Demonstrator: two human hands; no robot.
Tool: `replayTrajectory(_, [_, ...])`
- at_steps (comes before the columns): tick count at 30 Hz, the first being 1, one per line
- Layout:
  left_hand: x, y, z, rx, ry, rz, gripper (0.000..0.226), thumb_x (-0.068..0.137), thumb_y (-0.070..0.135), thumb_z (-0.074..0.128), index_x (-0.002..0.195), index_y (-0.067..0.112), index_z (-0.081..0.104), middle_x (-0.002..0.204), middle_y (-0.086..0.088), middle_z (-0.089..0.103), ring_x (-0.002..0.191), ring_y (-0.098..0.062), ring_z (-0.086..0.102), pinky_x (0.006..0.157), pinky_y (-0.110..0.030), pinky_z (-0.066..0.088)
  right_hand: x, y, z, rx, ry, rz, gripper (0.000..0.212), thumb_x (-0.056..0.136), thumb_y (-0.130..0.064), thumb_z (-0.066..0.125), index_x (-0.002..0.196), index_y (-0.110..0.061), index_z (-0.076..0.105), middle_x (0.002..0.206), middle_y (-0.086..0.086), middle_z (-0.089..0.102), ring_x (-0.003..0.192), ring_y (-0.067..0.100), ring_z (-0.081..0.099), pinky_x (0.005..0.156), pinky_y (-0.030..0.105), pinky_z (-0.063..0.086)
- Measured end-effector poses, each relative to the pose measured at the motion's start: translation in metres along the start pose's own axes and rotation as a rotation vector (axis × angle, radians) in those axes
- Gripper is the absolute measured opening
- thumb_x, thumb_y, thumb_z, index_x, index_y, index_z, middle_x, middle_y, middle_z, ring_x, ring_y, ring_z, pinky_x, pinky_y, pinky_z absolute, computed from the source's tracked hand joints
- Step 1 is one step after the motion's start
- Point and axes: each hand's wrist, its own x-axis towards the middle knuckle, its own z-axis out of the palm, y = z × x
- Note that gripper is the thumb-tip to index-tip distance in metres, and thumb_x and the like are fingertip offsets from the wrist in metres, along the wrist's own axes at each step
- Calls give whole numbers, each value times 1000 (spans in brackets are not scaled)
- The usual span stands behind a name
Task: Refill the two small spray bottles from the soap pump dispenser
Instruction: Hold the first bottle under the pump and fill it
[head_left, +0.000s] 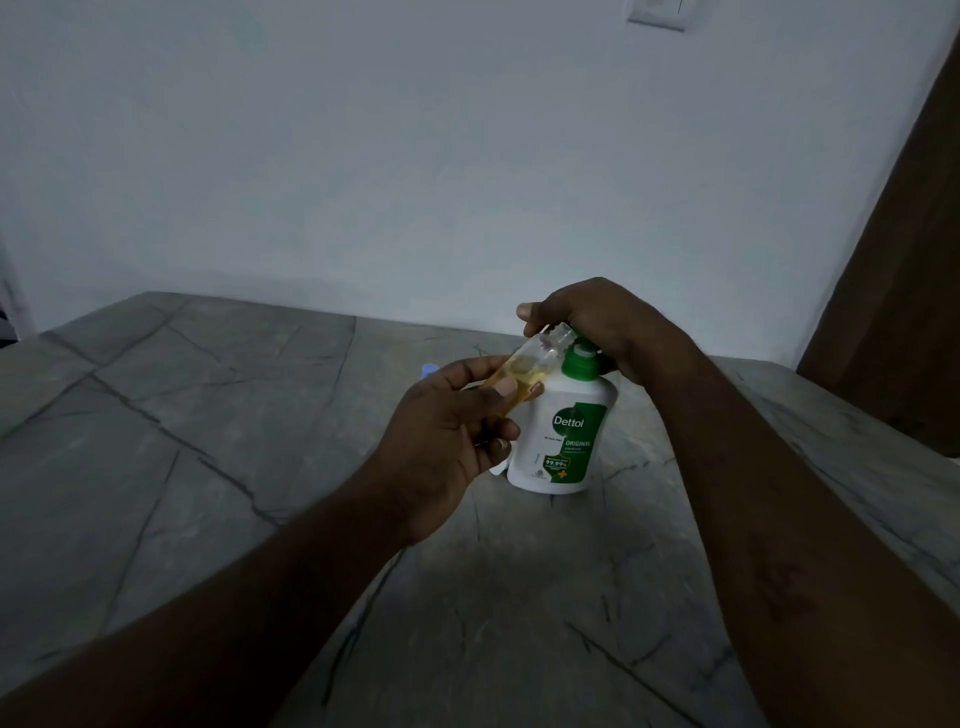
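A white soap pump dispenser (563, 431) with a green collar and a green label stands upright on the grey stone counter (208, 426). My right hand (597, 322) covers its pump head from above, fingers curled over it. My left hand (447, 441) holds a small clear spray bottle (530, 364), tilted, part filled with amber liquid. The bottle's open neck points up and right, right under the fingers of my right hand at the pump spout. The spout itself is hidden.
A small pale blue object (430, 370) lies on the counter behind my left hand. A white wall rises behind the counter, and a brown wooden panel (904, 291) stands at the right. A white edge shows beneath my left hand beside the dispenser's base.
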Motion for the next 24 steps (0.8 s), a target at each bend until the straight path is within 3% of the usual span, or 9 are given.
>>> replayTrajectory(3, [0, 0, 1, -2, 8, 4, 42, 84, 10, 62, 125, 2, 62, 113, -19, 72, 60, -12, 55, 57, -23, 47, 1, 1, 0, -7, 10, -15, 30, 83, -42, 76, 87, -13, 80, 96, 0, 74, 76, 20, 61, 71, 32, 48])
replayTrajectory(6, [0, 0, 1, 11, 19, 5, 33, 93, 7, 56, 125, 3, 63, 116, -21, 70, 61, -12, 56, 57, -23, 49, 0, 1, -1, -24, 57, -62, 35, 87, -47, 74, 87, -13, 80, 94, 2, 74, 76, 19, 61, 69, 31, 47])
replayTrajectory(10, [1, 1, 0, 12, 7, 22, 38, 89, 8, 60, 126, 4, 63, 117, -21, 70, 60, -12, 56, 56, -23, 49, -1, -2, -2, -53, 108, -104, 38, 90, -53, 70, 86, -16, 78, 86, -1, 70, 75, 18, 62, 66, 30, 46])
replayTrajectory(15, [-1, 2, 1, 18, -10, 29, 57, 71, 21, 65, 125, 4, 64, 112, -19, 70, 61, -12, 57, 57, -23, 49, 0, 0, -1, -53, 91, -106, 40, 90, -54, 69, 85, -16, 78, 88, 0, 71, 76, 19, 62, 68, 32, 48])
replayTrajectory(24, [-1, 1, 2, 3, -12, 25, 41, 78, 15, 63, 118, 6, 66, 104, -14, 72, 62, -12, 57, 56, -22, 50, 0, 0, -2, -25, 37, -69, 34, 87, -50, 73, 82, -18, 80, 92, -1, 71, 79, 20, 61, 73, 35, 48])
